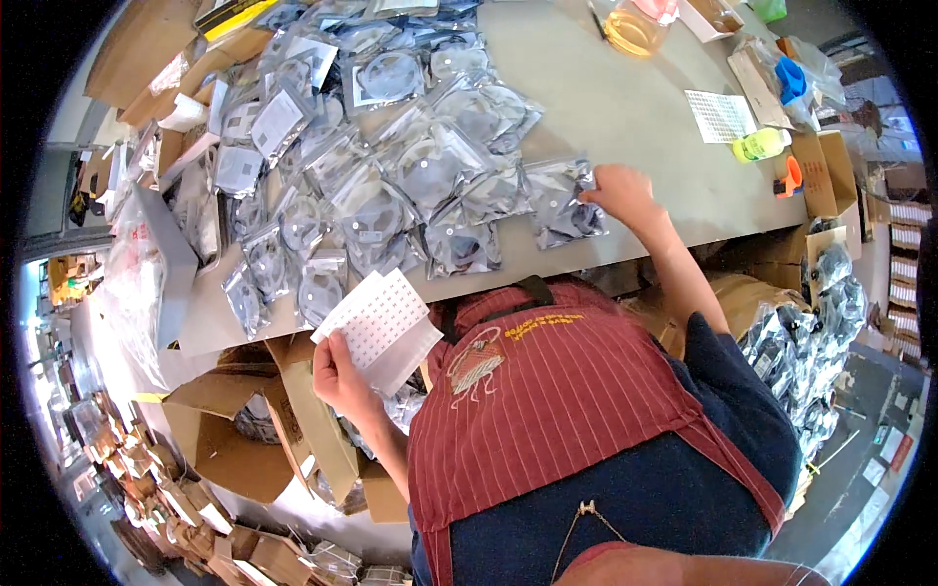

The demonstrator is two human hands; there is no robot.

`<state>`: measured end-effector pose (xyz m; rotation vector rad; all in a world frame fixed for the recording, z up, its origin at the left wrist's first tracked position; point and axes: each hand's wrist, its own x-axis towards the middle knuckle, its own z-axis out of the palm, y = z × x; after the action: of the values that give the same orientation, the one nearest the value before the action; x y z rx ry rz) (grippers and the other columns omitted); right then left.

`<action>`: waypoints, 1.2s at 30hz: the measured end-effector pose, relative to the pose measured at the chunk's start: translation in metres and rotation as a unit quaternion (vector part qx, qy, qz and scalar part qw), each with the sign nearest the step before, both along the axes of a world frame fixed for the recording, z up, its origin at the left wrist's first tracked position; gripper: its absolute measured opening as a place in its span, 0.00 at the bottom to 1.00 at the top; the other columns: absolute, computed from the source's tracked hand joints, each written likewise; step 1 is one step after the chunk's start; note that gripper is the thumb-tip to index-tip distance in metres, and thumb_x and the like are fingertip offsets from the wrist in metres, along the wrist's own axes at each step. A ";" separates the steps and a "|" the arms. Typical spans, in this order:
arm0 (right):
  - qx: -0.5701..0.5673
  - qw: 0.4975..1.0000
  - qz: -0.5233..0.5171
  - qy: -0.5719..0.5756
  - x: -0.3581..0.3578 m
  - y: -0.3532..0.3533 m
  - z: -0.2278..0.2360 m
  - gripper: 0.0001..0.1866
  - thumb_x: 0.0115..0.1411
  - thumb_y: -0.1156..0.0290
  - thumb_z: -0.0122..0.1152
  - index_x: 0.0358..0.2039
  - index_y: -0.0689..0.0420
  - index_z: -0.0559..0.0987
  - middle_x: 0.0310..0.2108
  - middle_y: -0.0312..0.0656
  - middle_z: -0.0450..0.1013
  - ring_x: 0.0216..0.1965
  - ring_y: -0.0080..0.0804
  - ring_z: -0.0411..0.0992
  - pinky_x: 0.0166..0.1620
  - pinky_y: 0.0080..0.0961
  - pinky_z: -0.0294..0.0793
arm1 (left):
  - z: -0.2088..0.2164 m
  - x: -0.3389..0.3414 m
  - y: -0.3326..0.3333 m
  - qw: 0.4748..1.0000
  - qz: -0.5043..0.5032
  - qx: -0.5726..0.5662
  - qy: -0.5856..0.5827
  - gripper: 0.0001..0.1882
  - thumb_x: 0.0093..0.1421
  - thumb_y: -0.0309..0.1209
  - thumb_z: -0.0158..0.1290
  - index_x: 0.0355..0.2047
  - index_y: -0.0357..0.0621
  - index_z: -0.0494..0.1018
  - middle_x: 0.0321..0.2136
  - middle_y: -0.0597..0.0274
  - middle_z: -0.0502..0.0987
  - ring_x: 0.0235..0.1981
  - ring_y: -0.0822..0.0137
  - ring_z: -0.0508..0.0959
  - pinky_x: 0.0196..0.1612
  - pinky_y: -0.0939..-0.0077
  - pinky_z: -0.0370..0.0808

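Observation:
My left hand [342,379] is closed on a small stack of white sticker sheets [383,317], held tilted in front of the table's near edge. Rows of small printed marks cover the top sheet. At the near edge of the table, my right hand [623,193] pinches the right side of a clear zip bag [563,207], which lies on the tabletop. Dark, folded contents show through the plastic, but their kind is unclear. To its left lies a heap of similar zip bags [430,171], many with a round, coiled grey item inside.
The grey table [567,107] bears a sheet of labels [721,115], a yellow-green bottle [760,146] and an orange tape dispenser [789,178] at right. A jug of amber liquid [633,31] stands far back. Open cardboard boxes [230,444] sit below the table's left side.

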<state>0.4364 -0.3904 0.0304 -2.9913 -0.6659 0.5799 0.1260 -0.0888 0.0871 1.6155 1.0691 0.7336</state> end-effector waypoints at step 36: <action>0.072 0.992 0.100 -0.035 0.027 0.036 -0.018 0.12 0.49 0.71 0.59 0.34 0.61 0.76 0.34 0.52 0.78 0.38 0.53 0.77 0.38 0.48 0.76 | 0.008 0.052 0.004 0.996 -0.048 0.022 -0.071 0.12 0.65 0.33 0.55 0.35 0.34 0.77 0.28 0.69 0.76 0.29 0.80 0.70 0.33 0.84 0.66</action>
<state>0.4629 -0.3543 0.0122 -2.8426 -0.9765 0.4141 0.1782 -0.0847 0.0948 1.6146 0.8734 0.8001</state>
